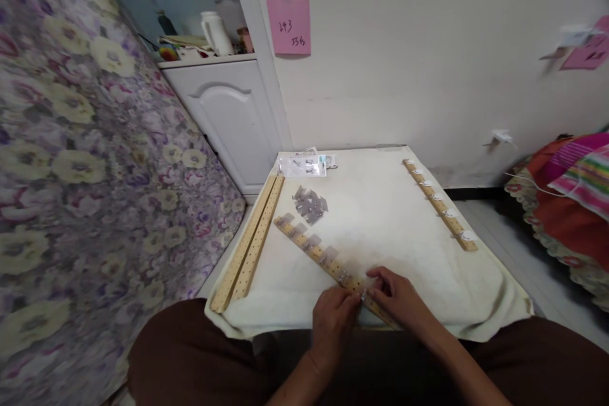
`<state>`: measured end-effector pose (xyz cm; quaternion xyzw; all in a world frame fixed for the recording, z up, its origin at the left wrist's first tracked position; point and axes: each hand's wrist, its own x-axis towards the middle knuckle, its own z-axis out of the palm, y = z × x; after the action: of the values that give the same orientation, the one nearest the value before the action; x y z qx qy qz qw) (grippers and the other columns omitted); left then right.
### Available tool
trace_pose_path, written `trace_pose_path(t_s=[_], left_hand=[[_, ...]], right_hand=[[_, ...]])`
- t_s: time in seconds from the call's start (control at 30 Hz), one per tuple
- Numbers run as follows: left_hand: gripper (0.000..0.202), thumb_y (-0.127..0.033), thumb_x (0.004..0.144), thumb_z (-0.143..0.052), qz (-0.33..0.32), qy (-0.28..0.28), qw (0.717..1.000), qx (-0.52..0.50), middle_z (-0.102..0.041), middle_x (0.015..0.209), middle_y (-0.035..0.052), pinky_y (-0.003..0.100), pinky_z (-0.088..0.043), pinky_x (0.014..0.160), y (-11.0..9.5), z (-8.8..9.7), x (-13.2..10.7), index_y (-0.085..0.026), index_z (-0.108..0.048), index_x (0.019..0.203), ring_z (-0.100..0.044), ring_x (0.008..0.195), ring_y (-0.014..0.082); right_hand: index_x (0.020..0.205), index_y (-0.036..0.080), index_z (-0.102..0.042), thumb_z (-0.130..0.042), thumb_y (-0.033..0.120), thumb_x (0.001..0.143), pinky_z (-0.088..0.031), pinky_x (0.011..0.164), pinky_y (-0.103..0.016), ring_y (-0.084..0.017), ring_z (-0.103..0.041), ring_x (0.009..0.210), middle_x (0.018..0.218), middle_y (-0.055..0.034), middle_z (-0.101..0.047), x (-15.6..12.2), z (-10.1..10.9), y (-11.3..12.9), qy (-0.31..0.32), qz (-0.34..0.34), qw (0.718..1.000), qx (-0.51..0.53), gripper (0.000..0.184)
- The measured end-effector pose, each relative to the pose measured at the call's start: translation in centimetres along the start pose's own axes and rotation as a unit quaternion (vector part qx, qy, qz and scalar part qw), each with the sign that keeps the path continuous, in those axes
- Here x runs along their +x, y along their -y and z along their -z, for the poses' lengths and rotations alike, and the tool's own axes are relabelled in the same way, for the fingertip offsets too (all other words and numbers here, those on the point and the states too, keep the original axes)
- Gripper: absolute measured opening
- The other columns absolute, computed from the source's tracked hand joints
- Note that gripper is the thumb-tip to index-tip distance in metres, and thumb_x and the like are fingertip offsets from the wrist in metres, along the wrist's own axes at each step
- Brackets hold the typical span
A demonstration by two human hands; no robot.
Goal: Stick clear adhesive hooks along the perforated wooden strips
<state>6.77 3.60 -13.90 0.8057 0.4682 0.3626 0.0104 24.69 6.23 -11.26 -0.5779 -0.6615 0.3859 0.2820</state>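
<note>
A narrow wooden strip with rows of holes (pixel 304 242) lies slantwise on the cloth-covered table, with several small metal hooks with clear plates (pixel 325 258) fixed along it. My left hand (pixel 334 317) is closed on the strip's near part, its fingertips against the wood. Just right of it, the fingers of my right hand (pixel 396 297) are bent around a small shiny metal hook (pixel 364 295) at the strip. Fingers partly cover that hook. Beyond the strip is a pile of loose clear-plated pieces (pixel 310 204).
Two more perforated strips (pixel 251 238) lie along the table's left edge. A strip with white-backed hooks (pixel 440 204) lies at the right. Flat packaging (pixel 302 166) rests at the back edge, near the wall. A floral curtain (pixel 95 190) hangs on the left.
</note>
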Motion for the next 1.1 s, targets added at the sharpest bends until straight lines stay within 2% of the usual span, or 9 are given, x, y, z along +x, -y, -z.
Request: trace_pose_path(t_s=[0.53, 1.1], left_hand=[[0.014, -0.023, 0.088, -0.052, -0.004, 0.004, 1.0, 0.0, -0.061, 0.069, 0.0003, 0.025, -0.037, 0.061, -0.01, 0.15, 0.22, -0.021, -0.064, 0.082, -0.052, 0.066, 0.0135], [0.016, -0.022, 0.088, -0.05, -0.017, 0.004, 1.0, 0.013, -0.06, 0.069, 0.0007, 0.025, -0.037, 0.061, 0.27, 0.04, 0.19, -0.021, -0.063, 0.078, -0.053, 0.067, 0.0142]], right_hand=[[0.102, 0.018, -0.06, -0.058, 0.03, 0.074, -0.042, 0.062, -0.027, -0.017, -0.057, 0.067, 0.072, -0.0003, -0.062, -0.06, -0.13, -0.2, -0.003, -0.01, 1.0, 0.01, 0.031], [0.099, 0.019, -0.062, -0.061, 0.027, 0.069, -0.044, 0.066, -0.027, -0.017, -0.058, 0.072, 0.079, -0.0011, -0.064, 0.49, -0.51, -0.88, -0.02, -0.022, 0.999, 0.033, 0.031]])
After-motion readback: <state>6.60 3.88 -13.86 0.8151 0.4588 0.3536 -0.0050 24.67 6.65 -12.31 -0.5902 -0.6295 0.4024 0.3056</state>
